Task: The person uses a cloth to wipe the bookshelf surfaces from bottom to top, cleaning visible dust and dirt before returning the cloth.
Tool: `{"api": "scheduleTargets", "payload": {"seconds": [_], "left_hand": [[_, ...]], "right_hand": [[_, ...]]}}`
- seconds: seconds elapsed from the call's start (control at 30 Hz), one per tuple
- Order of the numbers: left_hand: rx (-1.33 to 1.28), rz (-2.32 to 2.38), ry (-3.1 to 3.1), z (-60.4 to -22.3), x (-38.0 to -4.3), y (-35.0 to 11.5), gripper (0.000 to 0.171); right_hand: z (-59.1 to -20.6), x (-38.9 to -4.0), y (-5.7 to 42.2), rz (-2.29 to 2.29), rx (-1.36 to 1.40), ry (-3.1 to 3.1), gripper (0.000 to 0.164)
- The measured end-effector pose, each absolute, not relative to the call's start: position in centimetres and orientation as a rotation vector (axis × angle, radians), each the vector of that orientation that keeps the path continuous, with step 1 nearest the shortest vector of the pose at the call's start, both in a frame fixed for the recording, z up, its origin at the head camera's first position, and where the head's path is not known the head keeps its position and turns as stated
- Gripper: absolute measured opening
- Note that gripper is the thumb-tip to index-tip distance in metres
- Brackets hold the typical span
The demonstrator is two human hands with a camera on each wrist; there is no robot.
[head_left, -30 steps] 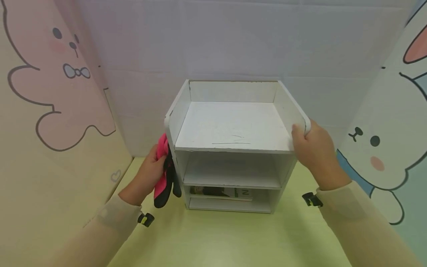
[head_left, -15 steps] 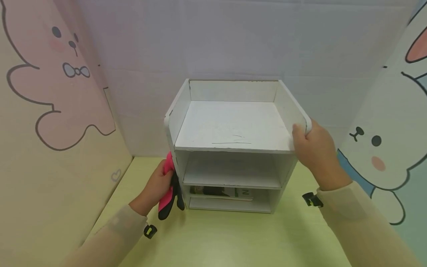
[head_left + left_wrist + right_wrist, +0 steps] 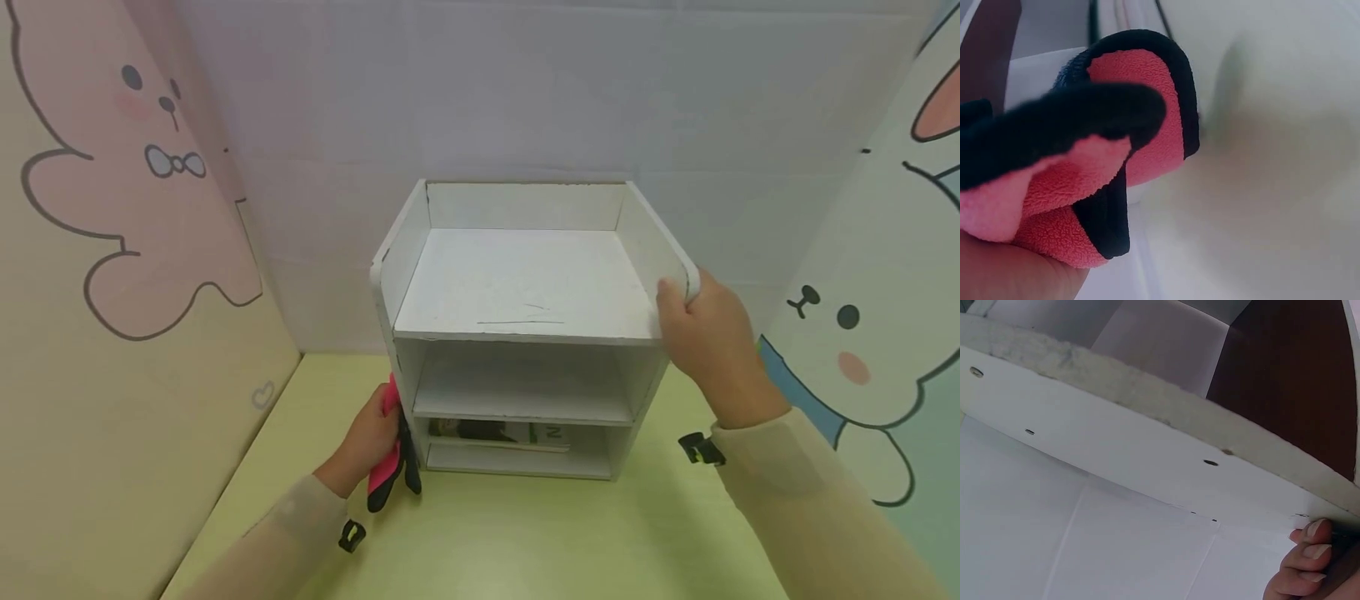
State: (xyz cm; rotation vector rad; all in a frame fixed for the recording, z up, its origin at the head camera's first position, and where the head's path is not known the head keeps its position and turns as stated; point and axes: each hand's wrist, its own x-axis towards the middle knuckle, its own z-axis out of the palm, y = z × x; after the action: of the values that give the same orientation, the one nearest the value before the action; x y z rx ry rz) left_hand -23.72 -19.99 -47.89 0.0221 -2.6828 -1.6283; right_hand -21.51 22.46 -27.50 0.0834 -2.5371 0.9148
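Note:
A white three-level shelf unit (image 3: 525, 275) stands upright in the middle of the head view. My left hand (image 3: 371, 437) grips a pink cloth with black edging (image 3: 382, 479) low against the unit's left outer side. Folds of this cloth fill much of the left wrist view, where only part of the hand shows. On the other side, my right hand (image 3: 708, 346) holds the front upper edge of the right side panel (image 3: 656, 246), thumb on the inner face. In the right wrist view its fingers (image 3: 1307, 562) lie against the panel's outer face.
A magazine or booklet (image 3: 495, 431) lies in the lowest compartment. The unit stands on a pale green-yellow tabletop (image 3: 517, 533). A white wall (image 3: 525, 92) rises behind, and cartoon-printed panels flank both sides. Small black clips (image 3: 351, 535) hang at both cuffs.
My left hand has moved down and slightly right along the unit's left side, carrying the cloth. The right hand and the shelf unit stay in place.

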Motion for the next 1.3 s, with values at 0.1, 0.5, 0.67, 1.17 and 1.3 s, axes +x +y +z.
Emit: {"api": "scheduleTargets", "payload": {"seconds": [0.1,0.5,0.67,1.17,1.3], "left_hand": [[0.017,-1.636,-2.690,-48.8,-23.7,-19.9,0.021],[0.021,-1.512,-2.828,-51.7,-24.0,-20.4,0.026],[-0.095,-1.281,-2.894,-53.1,-24.2,-20.5,0.035],[-0.015,-1.496,-2.875,-50.1,-23.6,-20.7,0.028],[0.055,-1.682,-2.833,-47.6,-23.3,-21.5,0.027]], "right_hand": [[-27.6,-21.6,22.5,0.921,0.081,-2.543,0.061],[-27.8,-21.6,22.5,0.921,0.083,-2.539,0.059],[-27.9,-21.8,22.5,0.917,0.082,-2.534,0.058],[-28.0,-22.0,22.5,0.844,0.127,-2.488,0.048],[-28.0,-22.0,22.6,0.836,0.124,-2.482,0.047]]}}
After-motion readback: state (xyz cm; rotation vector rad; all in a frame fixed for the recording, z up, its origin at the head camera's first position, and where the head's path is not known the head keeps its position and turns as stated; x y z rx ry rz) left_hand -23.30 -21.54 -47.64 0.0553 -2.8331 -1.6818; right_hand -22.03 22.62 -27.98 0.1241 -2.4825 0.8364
